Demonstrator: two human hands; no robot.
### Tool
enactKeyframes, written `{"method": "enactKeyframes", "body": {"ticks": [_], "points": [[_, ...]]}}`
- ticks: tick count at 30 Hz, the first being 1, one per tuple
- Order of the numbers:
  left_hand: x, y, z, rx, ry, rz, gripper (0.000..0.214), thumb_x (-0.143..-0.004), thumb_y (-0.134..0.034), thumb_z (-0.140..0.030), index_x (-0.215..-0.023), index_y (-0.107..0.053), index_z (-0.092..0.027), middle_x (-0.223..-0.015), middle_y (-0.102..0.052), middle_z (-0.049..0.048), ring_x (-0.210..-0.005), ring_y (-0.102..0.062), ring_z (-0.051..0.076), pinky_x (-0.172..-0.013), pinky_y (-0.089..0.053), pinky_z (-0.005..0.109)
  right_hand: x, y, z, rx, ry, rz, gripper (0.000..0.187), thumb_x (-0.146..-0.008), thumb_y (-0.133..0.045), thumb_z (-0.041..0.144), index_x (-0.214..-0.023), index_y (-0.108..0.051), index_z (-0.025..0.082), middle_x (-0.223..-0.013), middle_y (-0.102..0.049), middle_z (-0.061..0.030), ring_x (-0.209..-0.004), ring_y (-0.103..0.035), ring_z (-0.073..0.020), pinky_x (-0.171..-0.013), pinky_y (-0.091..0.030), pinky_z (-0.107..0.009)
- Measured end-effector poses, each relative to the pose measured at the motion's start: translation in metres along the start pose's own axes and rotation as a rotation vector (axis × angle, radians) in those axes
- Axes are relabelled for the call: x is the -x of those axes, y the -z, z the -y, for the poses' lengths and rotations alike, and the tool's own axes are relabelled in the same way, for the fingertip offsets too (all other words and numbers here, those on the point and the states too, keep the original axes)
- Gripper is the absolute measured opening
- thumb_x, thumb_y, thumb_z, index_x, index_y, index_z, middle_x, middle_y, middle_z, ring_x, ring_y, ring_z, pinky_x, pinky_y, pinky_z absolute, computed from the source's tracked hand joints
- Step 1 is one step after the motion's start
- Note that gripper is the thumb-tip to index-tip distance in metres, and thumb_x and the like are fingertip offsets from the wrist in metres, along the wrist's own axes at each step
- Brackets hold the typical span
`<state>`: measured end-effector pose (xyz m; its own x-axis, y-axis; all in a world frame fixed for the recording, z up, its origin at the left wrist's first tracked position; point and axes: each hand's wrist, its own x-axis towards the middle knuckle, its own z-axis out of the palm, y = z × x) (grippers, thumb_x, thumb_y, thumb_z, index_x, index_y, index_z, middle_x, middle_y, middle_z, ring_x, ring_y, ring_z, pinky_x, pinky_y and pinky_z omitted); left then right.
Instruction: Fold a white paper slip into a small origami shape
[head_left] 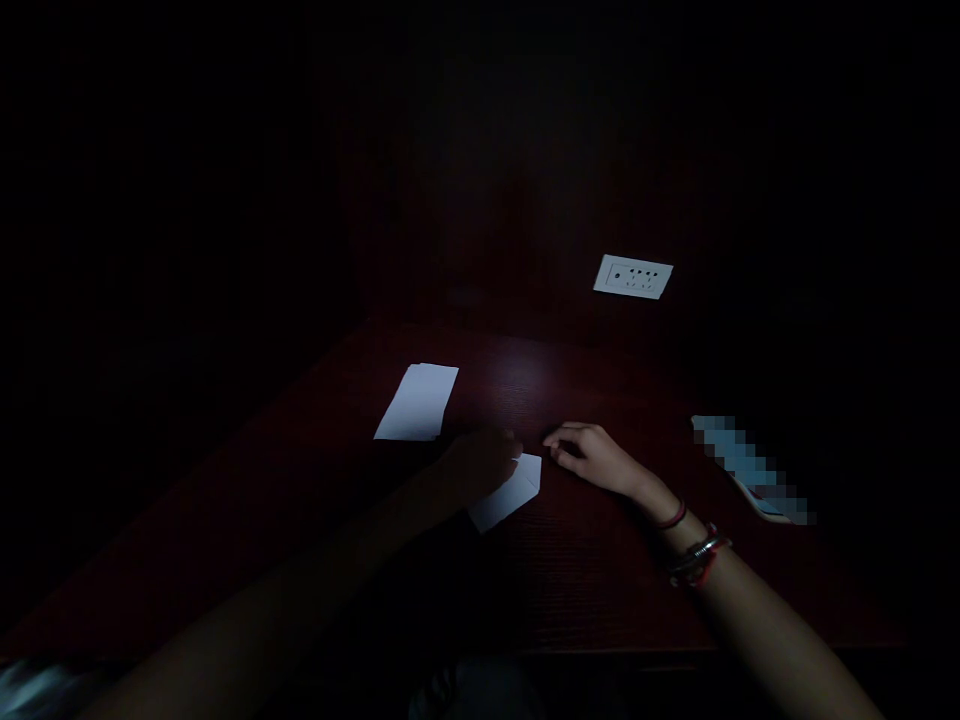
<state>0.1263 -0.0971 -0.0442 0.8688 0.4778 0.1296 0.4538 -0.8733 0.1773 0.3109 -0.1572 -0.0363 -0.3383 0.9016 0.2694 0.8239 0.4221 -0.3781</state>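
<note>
A dark red wooden surface (600, 595), and on it two bare hands with a folded white paper (519, 490) under the left one.
On the right side, well apart from the hands, lies a phone-like flat object (750, 472), its face hidden by mosaic. The right hand (594, 460) rests with fingers bent and a little apart, nothing seen in this grip. The left hand (486, 462), in shadow, covers the upper left part of the folded paper; I cannot tell if its grip pinches or only presses. Just beyond it lie white paper sheets (420, 403), slightly uneven at the edges. A white socket plate (634, 277) is on the dark wall behind. The right wrist wears a silver-coloured bracelet (701, 553) and a thin dark band (675, 516).
</note>
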Motion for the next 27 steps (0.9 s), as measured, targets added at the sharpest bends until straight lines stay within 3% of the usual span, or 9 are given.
{"method": "enactKeyframes", "body": {"ticks": [4, 10, 15, 19, 23, 27], "points": [[-0.007, -0.004, 0.002, 0.135, 0.064, -0.093, 0.009, -0.071, -0.043, -0.019, -0.076, -0.048, -0.015, -0.077, -0.052, 0.003, -0.072, -0.048, 0.014, -0.062, -0.036, 0.024, -0.004, -0.013, 0.0, -0.047, -0.032, -0.003, 0.016, -0.07, -0.051, 0.023, -0.082, -0.058, 0.016, -0.072, -0.053, -0.0021, -0.065, -0.048, -0.0101, -0.062, -0.038, -0.022], [-0.011, -0.007, 0.0, 0.503, 0.198, -0.027, 0.015, -0.064, -0.047, -0.016, -0.079, -0.047, -0.016, -0.068, -0.052, -0.0019, -0.059, -0.049, 0.009, -0.051, -0.036, 0.019, -0.005, -0.021, 0.0, -0.085, -0.074, -0.099, 0.013, -0.068, -0.053, 0.02, -0.08, -0.057, 0.016, -0.074, -0.05, -0.0025, -0.068, -0.046, -0.0104, -0.063, -0.036, -0.022], [-0.01, -0.016, 0.003, 0.341, 0.231, -0.133, 0.014, -0.063, -0.051, -0.025, -0.075, -0.051, -0.017, -0.073, -0.052, 0.0004, -0.07, -0.049, 0.014, -0.059, -0.036, 0.024, -0.003, -0.021, -0.001, -0.089, -0.04, -0.049, 0.014, -0.07, -0.052, 0.02, -0.082, -0.058, 0.016, -0.075, -0.05, -0.0029, -0.069, -0.046, -0.0108, -0.064, -0.036, -0.022], [-0.009, -0.021, 0.007, 0.281, 0.236, -0.104, 0.014, -0.061, -0.054, -0.027, -0.07, -0.053, -0.017, -0.075, -0.052, 0.0013, -0.073, -0.048, 0.016, -0.06, -0.034, 0.025, -0.004, -0.023, 0.0, -0.093, -0.049, -0.019, 0.01, -0.067, -0.055, 0.021, -0.075, -0.057, 0.015, -0.072, -0.05, -0.0021, -0.067, -0.045, -0.0103, -0.061, -0.035, -0.021], [-0.009, -0.014, 0.005, 0.364, 0.179, -0.087, 0.009, -0.065, -0.049, -0.023, -0.07, -0.051, -0.016, -0.071, -0.052, -0.0005, -0.067, -0.047, 0.012, -0.057, -0.033, 0.022, -0.005, -0.022, 0.003, -0.134, -0.071, -0.05, 0.008, -0.066, -0.055, 0.017, -0.074, -0.054, 0.015, -0.068, -0.051, 0.0, -0.062, -0.045, -0.0087, -0.057, -0.034, -0.02], [-0.01, -0.004, -0.001, 0.361, 0.091, -0.151, 0.011, -0.069, -0.041, -0.021, -0.071, -0.051, -0.016, -0.068, -0.052, -0.0005, -0.066, -0.046, 0.011, -0.058, -0.032, 0.022, -0.005, -0.018, 0.007, -0.154, -0.043, -0.101, 0.008, -0.071, -0.048, 0.016, -0.075, -0.055, 0.015, -0.066, -0.05, 0.0005, -0.06, -0.044, -0.0077, -0.056, -0.033, -0.019]]}}
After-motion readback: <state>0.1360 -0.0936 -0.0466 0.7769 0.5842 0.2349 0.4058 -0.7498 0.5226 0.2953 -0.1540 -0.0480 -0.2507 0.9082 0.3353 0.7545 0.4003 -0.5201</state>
